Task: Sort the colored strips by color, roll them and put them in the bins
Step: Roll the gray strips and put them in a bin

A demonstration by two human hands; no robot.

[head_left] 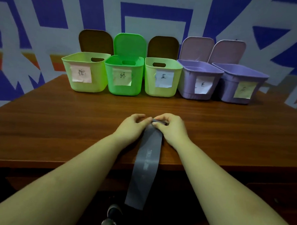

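A long grey strip [146, 161] lies on the brown table [58, 125] and hangs over its near edge toward the floor. Its far end is folded over into a small roll. My left hand [132, 125] pinches that rolled end from the left. My right hand [171, 127] pinches it from the right, fingers curled over the fold. Several open bins stand in a row at the back: a light green bin [85, 72], a bright green bin [123, 75], another light green bin [162, 77] and two purple bins [199, 80] [239, 84], each with a paper label.
The bin lids stand up against the blue and grey patterned wall [45, 31]. Bare table lies between the bins and my hands. A shoe [113, 213] shows on the floor below the table edge.
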